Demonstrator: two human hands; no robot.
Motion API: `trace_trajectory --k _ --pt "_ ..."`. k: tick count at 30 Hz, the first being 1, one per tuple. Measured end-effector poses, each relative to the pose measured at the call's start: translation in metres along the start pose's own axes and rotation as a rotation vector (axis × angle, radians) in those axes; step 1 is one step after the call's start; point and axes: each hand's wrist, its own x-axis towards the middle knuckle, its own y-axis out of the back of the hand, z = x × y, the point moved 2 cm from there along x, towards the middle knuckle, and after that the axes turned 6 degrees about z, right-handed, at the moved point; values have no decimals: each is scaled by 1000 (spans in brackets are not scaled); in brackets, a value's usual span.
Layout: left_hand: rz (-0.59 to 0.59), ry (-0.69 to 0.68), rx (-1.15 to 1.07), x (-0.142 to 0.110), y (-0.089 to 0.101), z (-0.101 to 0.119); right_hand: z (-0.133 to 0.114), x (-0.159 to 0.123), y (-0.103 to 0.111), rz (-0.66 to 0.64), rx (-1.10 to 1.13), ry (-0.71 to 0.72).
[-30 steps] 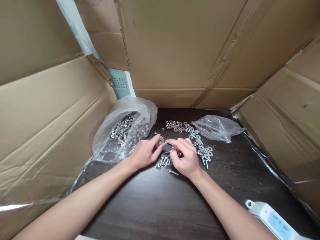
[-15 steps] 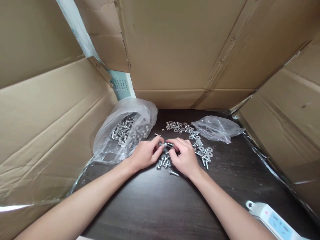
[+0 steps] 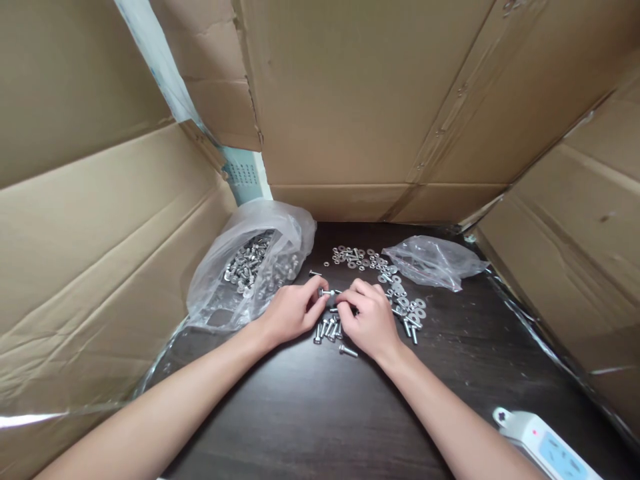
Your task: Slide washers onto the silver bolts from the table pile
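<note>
My left hand (image 3: pixel 293 311) pinches the head end of a small silver bolt (image 3: pixel 327 292), held level just above the dark table (image 3: pixel 310 413). My right hand (image 3: pixel 367 319) meets it from the right, fingertips closed on the bolt's shaft end; whether a washer or nut sits there is too small to tell. Under both hands lies a small heap of bolts (image 3: pixel 327 328), with one loose bolt (image 3: pixel 347 351) nearer me. A scatter of washers (image 3: pixel 367 259) runs from behind my hands to their right.
A clear plastic bag of bolts (image 3: pixel 247 267) lies at the left, and a crumpled, flatter bag (image 3: pixel 433 261) at the right. Cardboard walls (image 3: pixel 360 100) close in the table on three sides. A white power strip (image 3: pixel 543 443) sits at the near right.
Both hands have stayed together on the bolt, with my right fingers shifting slightly along it. The view has tilted a little, so everything sits slightly lower in frame.
</note>
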Motion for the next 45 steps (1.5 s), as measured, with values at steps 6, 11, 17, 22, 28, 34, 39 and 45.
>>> trace_trajectory --k 6,11,17,22,28,34,39,45 --pt "4 -3 8 0 0 0 1 1 1 23 18 -27" --pt "0 5 -3 0 1 0 -6 2 5 40 81 88" --pt "-3 13 -10 0 1 0 -7 2 6 61 97 105" --pt "-3 9 -9 0 1 -1 2 0 -3 -59 36 -37" --pt "-7 15 -25 0 0 -1 2 -1 -3 -28 62 -23" --pt "-8 12 -11 2 0 -2 -1 1 1 32 129 28" --pt "-8 11 -15 1 -1 -3 -2 0 1 23 149 38" --pt "-8 16 -26 1 -1 -1 -7 1 6 102 215 107"
